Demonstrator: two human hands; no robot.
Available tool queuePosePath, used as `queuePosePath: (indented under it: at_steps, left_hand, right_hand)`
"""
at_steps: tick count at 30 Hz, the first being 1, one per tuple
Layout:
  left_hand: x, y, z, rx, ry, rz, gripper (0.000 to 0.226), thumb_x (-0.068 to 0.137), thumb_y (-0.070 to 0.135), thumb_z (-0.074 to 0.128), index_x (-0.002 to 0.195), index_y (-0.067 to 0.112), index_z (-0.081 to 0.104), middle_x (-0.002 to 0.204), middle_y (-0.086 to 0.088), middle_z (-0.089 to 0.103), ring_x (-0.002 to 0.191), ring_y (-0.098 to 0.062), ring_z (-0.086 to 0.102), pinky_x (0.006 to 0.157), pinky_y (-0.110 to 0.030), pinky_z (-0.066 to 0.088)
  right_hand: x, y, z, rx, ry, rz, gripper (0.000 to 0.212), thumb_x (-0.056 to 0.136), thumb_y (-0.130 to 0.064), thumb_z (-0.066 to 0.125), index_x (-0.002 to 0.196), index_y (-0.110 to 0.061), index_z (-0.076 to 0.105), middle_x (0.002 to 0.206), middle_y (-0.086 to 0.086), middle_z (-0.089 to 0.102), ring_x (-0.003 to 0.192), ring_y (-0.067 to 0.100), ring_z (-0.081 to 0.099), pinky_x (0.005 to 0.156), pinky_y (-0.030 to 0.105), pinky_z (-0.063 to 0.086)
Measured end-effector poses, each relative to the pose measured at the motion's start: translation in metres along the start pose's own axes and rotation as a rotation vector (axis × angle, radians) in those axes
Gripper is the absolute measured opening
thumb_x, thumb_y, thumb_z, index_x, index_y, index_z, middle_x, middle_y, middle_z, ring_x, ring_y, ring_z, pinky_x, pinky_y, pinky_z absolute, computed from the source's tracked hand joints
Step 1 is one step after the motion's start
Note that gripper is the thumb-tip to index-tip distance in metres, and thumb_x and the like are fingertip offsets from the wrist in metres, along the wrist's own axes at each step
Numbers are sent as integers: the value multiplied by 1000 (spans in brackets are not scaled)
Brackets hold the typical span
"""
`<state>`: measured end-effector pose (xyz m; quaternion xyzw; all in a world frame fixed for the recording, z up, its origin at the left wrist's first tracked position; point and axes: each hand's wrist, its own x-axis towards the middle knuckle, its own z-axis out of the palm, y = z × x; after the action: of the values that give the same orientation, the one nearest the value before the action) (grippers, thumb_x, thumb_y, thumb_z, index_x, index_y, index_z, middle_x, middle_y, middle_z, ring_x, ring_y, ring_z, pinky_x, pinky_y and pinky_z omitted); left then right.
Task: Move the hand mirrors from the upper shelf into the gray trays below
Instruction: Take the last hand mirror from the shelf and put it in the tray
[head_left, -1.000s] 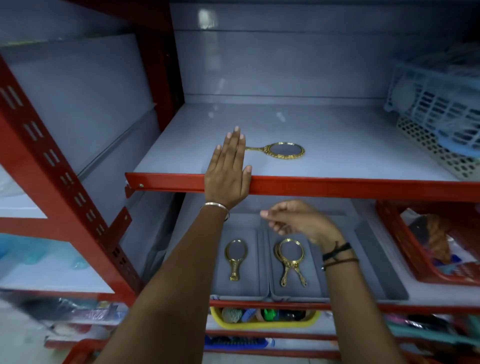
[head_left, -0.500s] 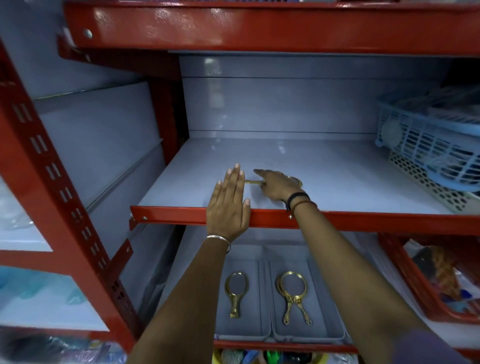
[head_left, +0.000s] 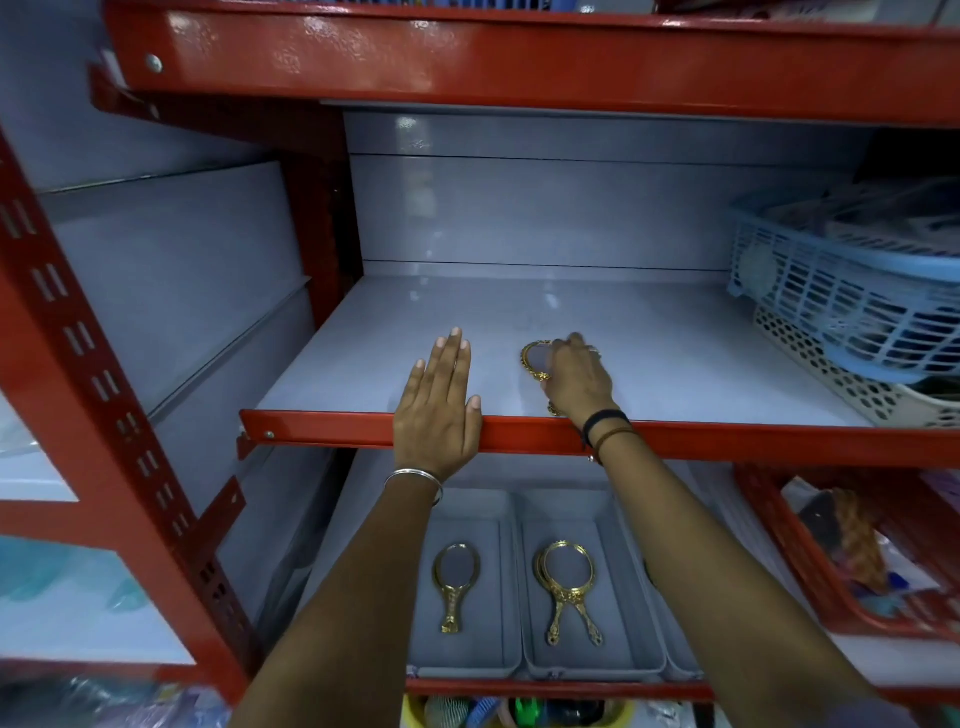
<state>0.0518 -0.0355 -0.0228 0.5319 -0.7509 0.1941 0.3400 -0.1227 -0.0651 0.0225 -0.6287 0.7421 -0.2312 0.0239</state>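
Gold-framed mirrors already lie in the gray trays on the lower shelf: one in the left tray (head_left: 462, 587), handle toward the camera, and two overlapping in the middle tray (head_left: 592, 592), their rims stacked and their handles splayed apart. A third tray sits to the right, mostly hidden behind the right forearm, so what it holds cannot be told.

On the upper shelf (head_left: 675, 364) only one mirror (head_left: 535, 358) shows, near the front edge. The right hand (head_left: 579, 376) is closed over it, fingers curled round the rim and the top of the handle; the round frame pokes out on the left and the handle tip shows below the palm, just at the red shelf lip. Whether it is lifted clear or still rests on the shelf cannot be told.

The left hand (head_left: 439, 410) lies flat and open, empty, palm down over the red front edge, well apart from the mirror.

By this view the work looks nearly done: three mirrors placed, one gripped and waiting to go down. The baskets (head_left: 831, 312) at the right could hide more, though none shows there.
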Motion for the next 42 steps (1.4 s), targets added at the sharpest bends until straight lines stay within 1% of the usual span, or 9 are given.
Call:
queuePosePath:
  at_steps: [3,8,11,14,17,20,25,32,42]
  left_hand:
    - [0,0,0,-7,-6,-4,61,86,28,35,143,5,36,151,-10,37,141,-21,31,115,-34,20]
    - [0,1,-2,-15,-33,-12,62,86,28,34,143,5,35,152,-10,36,141,-21,32,115,-34,19]
    - [0,2,-3,-13,-53,-22,62,85,29,34,143,5,35,152,-10,35,141,-22,33,115,-34,18]
    - [0,7,-8,-8,-54,-50,64,85,29,33,144,6,33,154,-9,33,142,-22,30,115,-34,15]
    - [0,15,-11,-28,-56,-100,65,86,31,31,146,6,28,156,-9,27,145,-21,24,118,-36,12]
    - [4,35,-12,-80,-56,-76,64,88,30,29,147,6,26,157,-10,25,146,-20,21,118,-34,7]
    - [13,73,-8,-134,-45,-35,63,89,30,28,147,5,26,156,-10,26,146,-22,22,118,-32,4]
    - [4,97,10,-32,-27,-84,62,86,29,37,144,6,33,154,-10,33,142,-22,32,116,-36,10]
    - [4,100,22,-28,11,-106,64,88,27,33,148,7,25,157,-8,25,146,-21,24,118,-41,13]
  right_hand:
    - [-1,2,-5,-63,-64,260,49,83,-28,68,125,-6,53,130,14,51,119,31,51,90,37,49]
    - [2,2,-7,-8,-79,285,32,87,-4,53,118,-7,58,121,12,63,111,30,60,85,34,50]
    - [5,3,-21,102,-194,301,17,82,-3,57,97,-10,58,100,11,66,85,26,63,69,29,47]
    - [9,13,-33,357,-301,299,14,79,3,59,91,-3,55,78,12,57,64,25,58,60,31,49]
    - [1,24,-44,732,-361,374,15,83,4,58,73,-3,51,62,11,48,52,19,43,50,28,36]
    - [-14,34,-58,974,-292,337,15,87,-6,63,89,-3,48,65,8,51,56,17,47,47,25,41]
    - [-66,64,-87,1196,-189,213,10,90,-13,59,82,-9,63,72,2,57,63,11,49,56,21,44]
    - [-149,140,-65,1174,-230,181,13,90,-8,56,87,-17,65,68,-7,58,60,5,49,59,20,41]
    - [-187,251,37,949,-401,641,16,84,-8,66,70,-15,66,69,4,58,69,18,50,60,26,43]
